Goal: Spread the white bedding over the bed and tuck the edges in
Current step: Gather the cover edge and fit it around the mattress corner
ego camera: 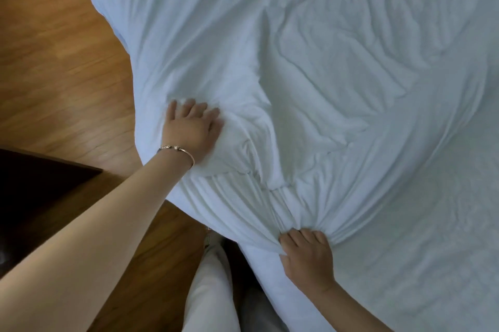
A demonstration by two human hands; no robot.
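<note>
The white bedding (324,75) covered the bed from about 10 o'clock round to 5. My left hand (191,126) lay flat on it, fingers spread; my right hand (307,256) pinched a gathered bunch at 6. I'd have pulled that bunch taut before tucking. No labels or writing anywhere.

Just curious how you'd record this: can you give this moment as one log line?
step: tucking corner | left hand: pressing white bedding flat | right hand: gripping gathered edge | floor: wood
</note>
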